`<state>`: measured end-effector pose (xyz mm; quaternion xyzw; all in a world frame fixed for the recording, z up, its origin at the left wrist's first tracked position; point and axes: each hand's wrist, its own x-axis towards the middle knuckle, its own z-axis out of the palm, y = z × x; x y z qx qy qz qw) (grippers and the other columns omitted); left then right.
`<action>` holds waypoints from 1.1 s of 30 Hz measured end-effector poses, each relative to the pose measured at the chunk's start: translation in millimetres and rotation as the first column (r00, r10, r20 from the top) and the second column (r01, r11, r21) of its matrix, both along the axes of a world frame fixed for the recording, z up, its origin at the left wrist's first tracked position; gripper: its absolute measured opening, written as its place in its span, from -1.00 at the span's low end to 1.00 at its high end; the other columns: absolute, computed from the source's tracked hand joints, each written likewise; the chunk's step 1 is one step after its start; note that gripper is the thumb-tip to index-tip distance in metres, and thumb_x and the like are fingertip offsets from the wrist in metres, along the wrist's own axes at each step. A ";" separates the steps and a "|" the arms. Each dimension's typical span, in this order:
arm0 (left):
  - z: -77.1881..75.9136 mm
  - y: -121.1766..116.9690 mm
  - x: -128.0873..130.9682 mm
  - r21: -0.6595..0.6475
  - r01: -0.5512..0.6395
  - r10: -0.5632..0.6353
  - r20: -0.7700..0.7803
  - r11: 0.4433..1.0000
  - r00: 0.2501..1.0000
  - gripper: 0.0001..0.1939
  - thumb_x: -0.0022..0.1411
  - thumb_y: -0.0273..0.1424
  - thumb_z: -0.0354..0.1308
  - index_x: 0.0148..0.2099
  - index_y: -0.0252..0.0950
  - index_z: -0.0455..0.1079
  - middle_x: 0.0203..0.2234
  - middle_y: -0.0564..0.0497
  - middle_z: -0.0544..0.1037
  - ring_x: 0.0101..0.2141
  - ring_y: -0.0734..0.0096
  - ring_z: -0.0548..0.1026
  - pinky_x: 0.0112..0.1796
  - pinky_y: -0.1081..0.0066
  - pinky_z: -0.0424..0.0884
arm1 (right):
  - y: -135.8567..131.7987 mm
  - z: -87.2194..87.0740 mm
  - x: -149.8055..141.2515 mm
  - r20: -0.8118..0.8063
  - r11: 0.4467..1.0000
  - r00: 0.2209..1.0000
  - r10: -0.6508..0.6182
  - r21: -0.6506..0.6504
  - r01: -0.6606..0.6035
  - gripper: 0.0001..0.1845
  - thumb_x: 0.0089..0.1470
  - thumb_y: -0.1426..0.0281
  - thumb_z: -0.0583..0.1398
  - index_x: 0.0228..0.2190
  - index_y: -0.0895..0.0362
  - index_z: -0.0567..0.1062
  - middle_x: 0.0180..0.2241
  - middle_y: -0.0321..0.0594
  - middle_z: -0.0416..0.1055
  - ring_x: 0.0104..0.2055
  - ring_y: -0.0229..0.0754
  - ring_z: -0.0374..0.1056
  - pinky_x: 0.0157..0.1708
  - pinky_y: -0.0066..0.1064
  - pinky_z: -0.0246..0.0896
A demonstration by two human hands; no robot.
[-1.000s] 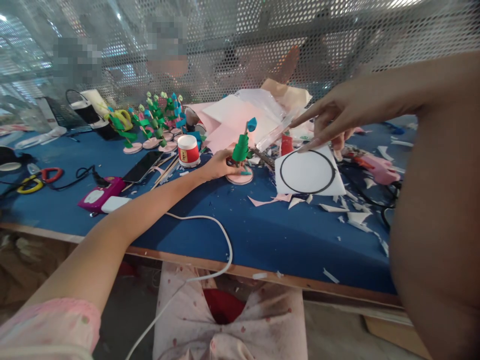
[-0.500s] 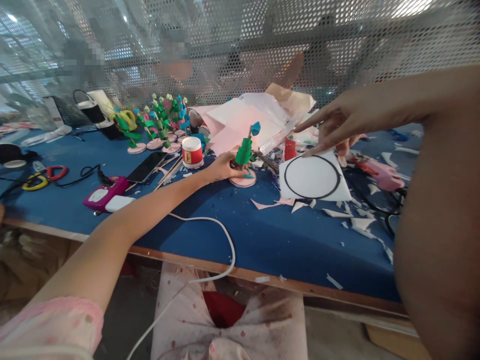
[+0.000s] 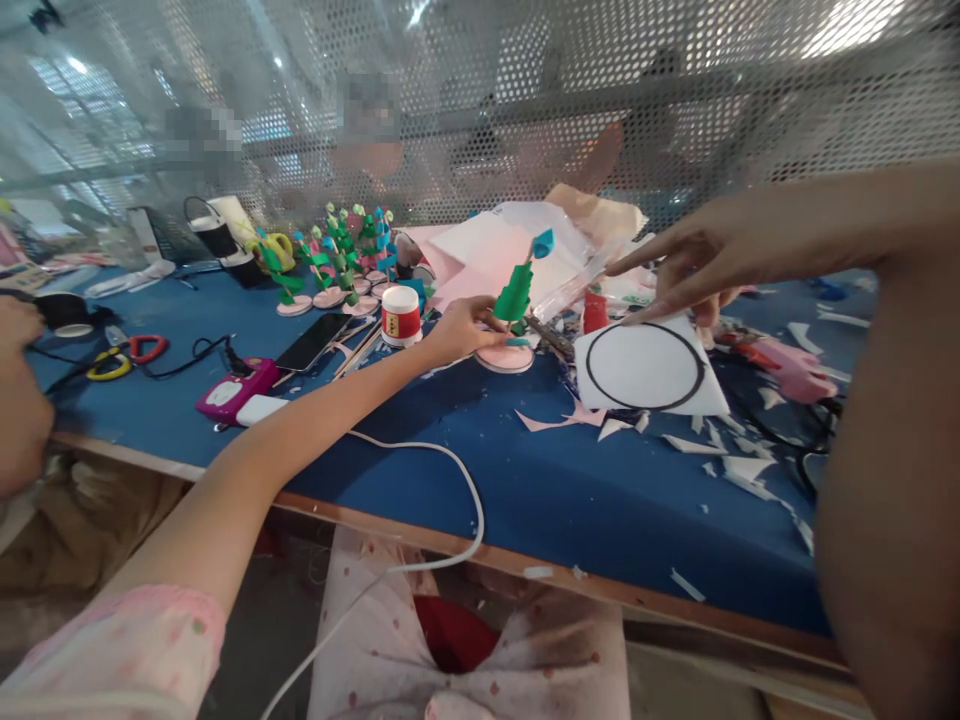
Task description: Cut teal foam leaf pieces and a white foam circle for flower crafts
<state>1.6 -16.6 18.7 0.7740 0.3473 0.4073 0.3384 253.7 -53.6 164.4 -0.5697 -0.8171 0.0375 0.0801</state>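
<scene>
My left hand (image 3: 466, 328) is closed at the lower part of a paper plant, a stick with green coiled paper (image 3: 515, 294) and a blue paper bud (image 3: 543, 243) on top. The plant leans to the right, and its round pale-pink base (image 3: 504, 359) sits on the blue table. My right hand (image 3: 697, 255) is over a white paper square with a black ring (image 3: 643, 366). Its index finger is stretched out, and the thumb is at the square's upper edge. The other fingers are bent and partly hidden.
Similar paper plants (image 3: 341, 260) stand behind a red-and-white tub (image 3: 401, 318). A phone (image 3: 313, 342), a purple power block (image 3: 236, 392) and scissors (image 3: 146, 349) lie left. Paper scraps (image 3: 748, 467) and a pink glue gun (image 3: 799, 370) lie right. Another person's hand (image 3: 19, 400) shows far left.
The whole view has shifted, so things appear farther right. The paper plant leans more to the right in my left hand. Another person's hand has come into view at the left edge.
</scene>
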 end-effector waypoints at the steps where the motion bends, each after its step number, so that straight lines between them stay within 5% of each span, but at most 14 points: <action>1: 5.0 1.3 -0.3 0.006 -0.024 0.024 0.007 1.000 1.000 -0.62 -0.18 -0.40 0.37 -0.26 -0.41 0.40 -0.46 -0.04 0.55 -0.40 0.39 0.49 -0.30 0.37 0.39 | -1.5 1.1 -0.9 0.047 0.997 0.999 0.003 -0.076 0.001 -0.33 -0.47 -0.08 0.33 -0.23 -0.09 0.55 -0.46 -0.26 0.53 -0.51 -0.16 0.41 -0.52 -0.33 0.24; 3: 19.4 4.3 -4.1 0.042 -0.068 0.067 0.022 0.997 0.998 -0.63 -0.17 -0.41 0.36 -0.25 -0.40 0.40 -0.48 -0.02 0.55 -0.42 0.40 0.49 -0.31 0.37 0.40 | -5.6 4.0 -5.1 0.096 0.993 0.995 0.020 -0.118 -0.008 -0.34 -0.31 -0.11 0.26 -0.15 -0.09 0.51 -0.43 -0.24 0.54 -0.46 -0.11 0.41 -0.45 -0.27 0.25; 8: 73.6 14.0 -38.9 0.196 -0.230 0.216 0.087 0.953 0.972 -0.72 -0.11 -0.43 0.32 -0.28 -0.37 0.39 -0.50 0.01 0.53 -0.40 0.37 0.49 -0.32 0.36 0.40 | -14.2 5.3 -34.2 0.011 0.994 0.999 0.040 0.104 -0.041 -0.39 -0.09 -0.01 0.17 -0.03 0.02 0.44 -0.42 -0.17 0.53 -0.37 -0.03 0.42 -0.27 -0.18 0.24; 12: 99.2 27.3 -78.9 0.291 -0.520 0.488 0.180 0.803 0.854 -0.79 -0.13 -0.49 0.31 -0.39 -0.36 0.35 -0.50 -0.01 0.53 -0.34 0.31 0.50 -0.24 0.31 0.40 | -6.3 -11.9 -63.9 -0.064 0.997 0.996 0.066 -0.042 -0.069 -0.40 0.02 0.11 0.14 0.02 0.20 0.39 -0.32 -0.05 0.53 -0.29 -0.03 0.44 -0.24 -0.22 0.28; 14: 99.7 34.7 -94.0 0.284 -0.645 0.620 0.181 0.710 0.763 -0.77 -0.14 -0.51 0.31 -0.39 -0.35 0.33 -0.48 -0.03 0.53 -0.30 0.29 0.50 -0.18 0.29 0.38 | 0.1 -24.0 -75.5 -0.048 0.994 0.997 0.062 -0.089 -0.066 -0.40 0.10 0.18 0.07 0.07 0.29 0.32 -0.23 0.05 0.51 -0.23 -0.01 0.44 -0.20 -0.22 0.29; 16: 95.4 40.9 -103.9 0.270 -0.715 0.712 0.129 0.645 0.690 -0.76 -0.13 -0.53 0.30 -0.38 -0.35 0.31 -0.46 -0.07 0.54 -0.27 0.24 0.50 -0.15 0.27 0.36 | 4.1 -33.5 -85.0 0.052 0.996 0.995 0.088 0.020 -0.089 -0.35 0.07 0.23 0.10 0.07 0.45 0.29 0.00 0.22 0.35 0.00 0.11 0.32 -0.02 -0.16 0.20; 19: 86.2 45.7 -111.3 0.267 -0.768 0.790 0.035 0.583 0.612 -0.77 -0.11 -0.52 0.30 -0.39 -0.35 0.31 -0.43 -0.11 0.55 -0.17 0.17 0.47 -0.10 0.28 0.32 | 2.8 -37.9 -98.8 0.024 0.989 0.993 0.112 0.095 -0.113 -0.38 0.08 0.28 0.08 0.08 0.45 0.28 0.10 0.20 0.24 0.11 0.11 0.22 0.08 -0.18 0.11; 25: 69.1 37.5 -118.3 0.250 -0.817 0.854 -0.127 0.519 0.504 -0.80 0.05 -0.42 0.20 -0.24 -0.35 0.33 -0.24 -0.12 0.54 -0.09 0.25 0.44 -0.09 0.36 0.31 | 2.4 -24.4 -139.0 -0.068 0.967 0.978 0.195 0.181 -0.180 -0.53 0.01 0.23 0.14 -0.04 0.16 0.44 0.00 -0.07 0.39 0.01 0.03 0.32 -0.04 -0.18 0.23; 29: 62.5 30.8 -119.7 0.249 -0.846 0.875 -0.249 0.472 0.415 -0.79 0.14 -0.38 0.11 -0.16 -0.36 0.33 -0.17 -0.16 0.51 -0.07 0.21 0.43 -0.13 0.35 0.33 | 29.4 -22.2 -173.1 -0.123 0.953 0.975 0.182 0.265 -0.145 -0.60 -0.01 0.28 0.16 -0.12 0.16 0.50 -0.09 -0.08 0.47 -0.06 0.01 0.37 -0.09 -0.24 0.24; 33: 58.9 29.2 -119.6 0.279 -0.855 0.884 -0.306 0.437 0.352 -0.77 0.18 -0.42 0.03 -0.11 -0.35 0.30 -0.15 -0.18 0.49 -0.07 0.17 0.43 -0.16 0.35 0.34 | 63.3 -37.6 -205.1 -0.131 0.977 0.985 0.114 0.196 -0.087 -0.55 -0.12 0.37 0.27 -0.12 0.21 0.51 -0.08 -0.06 0.46 -0.04 -0.01 0.37 -0.07 -0.33 0.22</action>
